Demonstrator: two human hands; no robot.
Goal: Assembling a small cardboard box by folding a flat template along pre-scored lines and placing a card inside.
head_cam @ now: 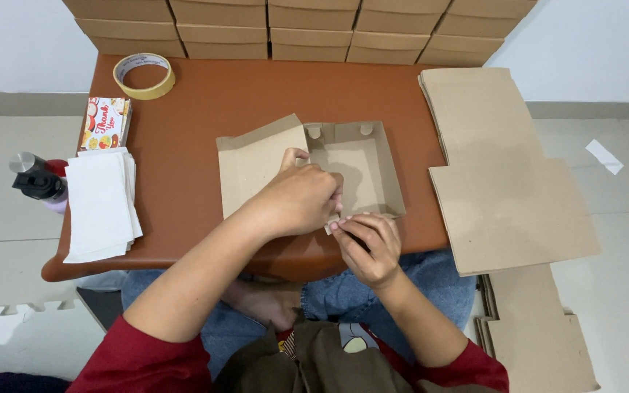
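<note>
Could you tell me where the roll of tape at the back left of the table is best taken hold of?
The roll of tape lies flat with its hole facing up, nothing touching it. Probably best from above: fingers into the open centre, thumb on the outer wall, pinching one side of the ring. The near side looks easiest to reach.

Box (358, 164) near wall hidden behind hands (333, 218); stacked boxes (300, 25) cut off.

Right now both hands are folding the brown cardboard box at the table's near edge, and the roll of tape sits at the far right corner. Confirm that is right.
Not quite. The head view shows the yellowish roll of tape at the far left corner of the reddish-brown table, not the right. The rest holds: left hand and right hand are folding the brown cardboard box at the near edge.
</note>
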